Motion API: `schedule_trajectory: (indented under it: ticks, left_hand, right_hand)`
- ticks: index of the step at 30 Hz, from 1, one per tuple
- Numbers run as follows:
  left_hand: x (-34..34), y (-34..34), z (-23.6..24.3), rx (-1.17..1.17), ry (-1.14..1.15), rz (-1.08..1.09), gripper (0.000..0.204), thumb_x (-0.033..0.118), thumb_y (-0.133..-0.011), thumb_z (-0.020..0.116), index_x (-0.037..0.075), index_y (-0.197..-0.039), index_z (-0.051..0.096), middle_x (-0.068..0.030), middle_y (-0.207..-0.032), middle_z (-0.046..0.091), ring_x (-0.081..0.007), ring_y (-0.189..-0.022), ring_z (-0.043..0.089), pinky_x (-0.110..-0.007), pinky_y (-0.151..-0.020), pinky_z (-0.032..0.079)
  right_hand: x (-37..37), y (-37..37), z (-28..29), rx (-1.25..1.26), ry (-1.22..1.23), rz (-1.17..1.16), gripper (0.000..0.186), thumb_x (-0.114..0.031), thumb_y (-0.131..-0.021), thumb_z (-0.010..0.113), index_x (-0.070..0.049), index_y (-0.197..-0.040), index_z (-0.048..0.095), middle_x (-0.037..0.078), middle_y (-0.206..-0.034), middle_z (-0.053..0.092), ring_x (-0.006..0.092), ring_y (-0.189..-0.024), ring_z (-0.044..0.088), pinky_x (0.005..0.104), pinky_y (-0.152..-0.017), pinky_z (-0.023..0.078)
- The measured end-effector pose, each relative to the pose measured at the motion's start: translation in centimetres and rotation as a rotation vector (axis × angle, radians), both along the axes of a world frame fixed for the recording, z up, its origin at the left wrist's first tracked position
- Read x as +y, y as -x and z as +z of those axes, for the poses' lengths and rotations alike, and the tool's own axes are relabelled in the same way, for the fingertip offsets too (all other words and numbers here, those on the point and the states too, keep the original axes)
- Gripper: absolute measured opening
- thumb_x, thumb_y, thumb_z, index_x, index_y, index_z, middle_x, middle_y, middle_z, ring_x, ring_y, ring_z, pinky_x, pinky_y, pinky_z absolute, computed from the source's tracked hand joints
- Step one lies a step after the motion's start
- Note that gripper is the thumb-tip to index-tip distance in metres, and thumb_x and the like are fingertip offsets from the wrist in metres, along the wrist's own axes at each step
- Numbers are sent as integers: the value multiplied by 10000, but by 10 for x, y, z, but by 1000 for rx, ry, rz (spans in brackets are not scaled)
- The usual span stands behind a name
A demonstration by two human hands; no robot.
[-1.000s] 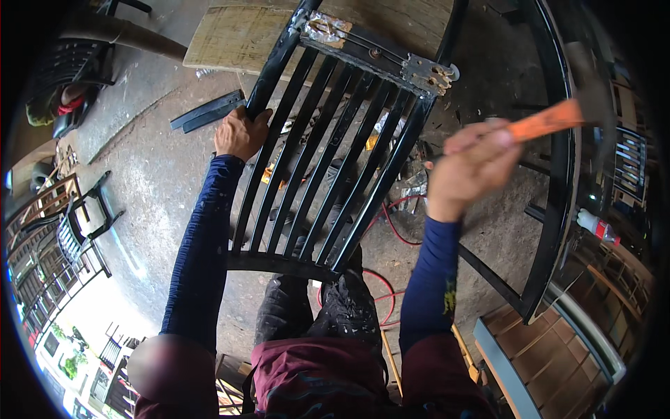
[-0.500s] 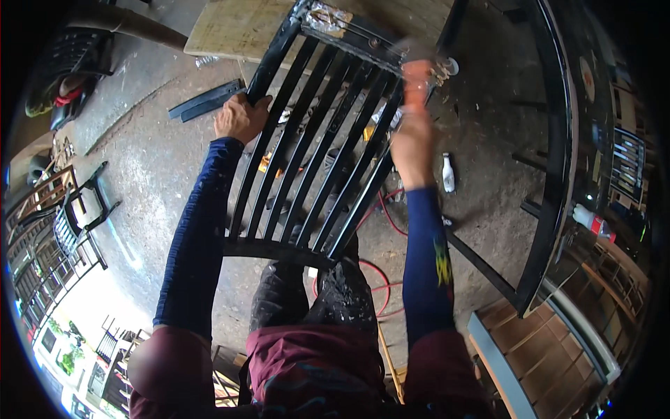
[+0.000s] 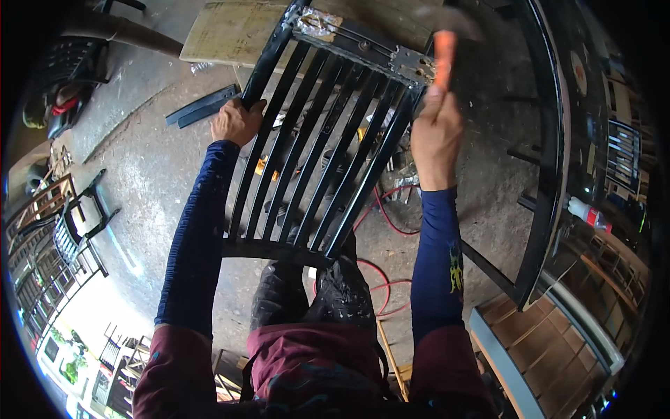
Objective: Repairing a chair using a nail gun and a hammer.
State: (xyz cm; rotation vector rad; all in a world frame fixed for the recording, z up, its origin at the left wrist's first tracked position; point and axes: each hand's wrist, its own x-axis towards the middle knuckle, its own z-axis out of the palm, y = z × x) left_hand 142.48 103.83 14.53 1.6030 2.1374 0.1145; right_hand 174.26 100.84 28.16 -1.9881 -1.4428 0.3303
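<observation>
A black slatted wooden chair frame (image 3: 305, 153) stands in front of me, its curved rail close to my legs. My left hand (image 3: 239, 122) is wrapped round its left post. In my closed right hand (image 3: 438, 140) is a hammer (image 3: 444, 59) by its orange handle. The hammer's head is smeared by motion, beyond and to the right of the frame's far right corner. Along the far end runs a rough dark rail (image 3: 366, 47), with a silvery patch on its left and broken-looking, holed wood on its right.
Dark flat pieces (image 3: 202, 106) lie left of the frame, and a wooden board (image 3: 234, 31) is behind it. A red hose (image 3: 384, 279) loops over the floor. To the right are a large black frame (image 3: 562, 140) and a plastic bottle (image 3: 588, 214). More chairs (image 3: 68, 234) stand at left.
The hammer and my right hand have moved up and to the right, off the frame's far right corner. My left hand keeps its hold; a white bottle on the floor is now hidden.
</observation>
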Motion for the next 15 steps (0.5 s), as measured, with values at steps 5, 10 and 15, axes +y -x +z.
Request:
schedule_trajectory:
  ticks: [5, 10, 15]
  left_hand:
    - [-9, -28, -1, -67, 36, -32, 624, 603, -841, 602, 17, -1046, 665, -267, -1041, 672, -401, -1014, 651, -455, -896, 509]
    - [-10, 9, -21, 25, 22, 20, 636, 632, -830, 598, 39, -1049, 667, -269, -1028, 676, -414, -1024, 644, -452, -902, 508]
    - [-7, -8, 0, -132, 131, 38, 591, 547, -849, 627, -18, -1021, 652, -270, -933, 678, -420, -935, 660, -470, -832, 514]
  right_hand:
    - [8, -52, -100, -29, 276, 141, 334, -295, -977, 515, 17, -969, 636, 281, -917, 651, 452, -891, 629, 481, -740, 501]
    - [78, -29, -15, -153, 91, 98, 323, -275, -985, 493, 20, -949, 618, 306, -927, 639, 479, -934, 611, 527, -767, 483]
    - [181, -70, -56, -277, 205, 105, 269, -235, -926, 555, 28, -946, 605, 286, -949, 657, 462, -930, 628, 527, -807, 501]
